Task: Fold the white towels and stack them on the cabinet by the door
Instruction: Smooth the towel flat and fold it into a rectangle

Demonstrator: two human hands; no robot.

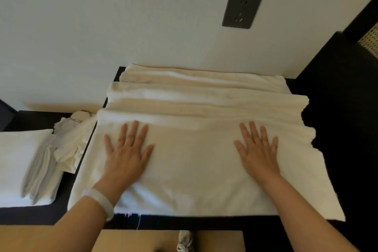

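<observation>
both hands pressed flat on a white towel (196, 149) spread over a dark cabinet top (331, 120).
left hand (127, 154) and right hand (258, 152) lie palm-down with fingers straight and spread, well apart on the towel's near half; its far half ripples toward the wall, below a dark wall socket (242, 9). a pale bracelet (101, 202) circles the left wrist. at left, crumpled white cloth (71, 141) and what may be folded towels (18, 161).

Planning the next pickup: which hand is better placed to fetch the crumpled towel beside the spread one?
Probably the left hand: it rests nearest the crumpled towel, left of the spread towel; the right hand is farther.
</observation>
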